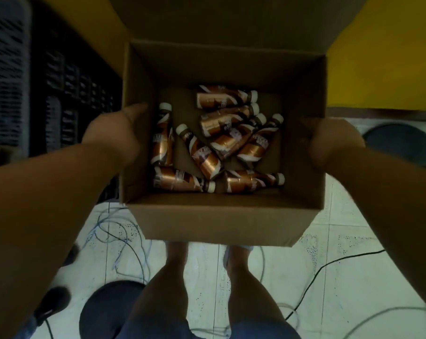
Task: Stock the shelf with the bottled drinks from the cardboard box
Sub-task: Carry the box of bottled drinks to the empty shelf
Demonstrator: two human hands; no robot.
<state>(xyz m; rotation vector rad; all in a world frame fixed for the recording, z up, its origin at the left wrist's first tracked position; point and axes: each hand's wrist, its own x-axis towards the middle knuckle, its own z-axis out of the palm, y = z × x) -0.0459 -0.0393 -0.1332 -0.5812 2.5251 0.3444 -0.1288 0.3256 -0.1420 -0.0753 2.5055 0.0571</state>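
Observation:
I hold an open cardboard box (pixel 221 216) in front of me, above my legs. My left hand (pixel 114 135) grips its left wall. My right hand (pixel 334 143) grips its right wall. Several brown bottled drinks (pixel 207 157) with white caps lie loose on their sides on the box's bottom. The far flap stands up and hides what is behind the box. No shelf can be made out.
Dark stacked crates (pixel 67 94) stand at the left. A yellow wall (pixel 383 50) is at the right. Cables (pixel 119 231) trail over the tiled floor. Dark round stools sit by my feet (pixel 109 311) and at the right (pixel 400 145).

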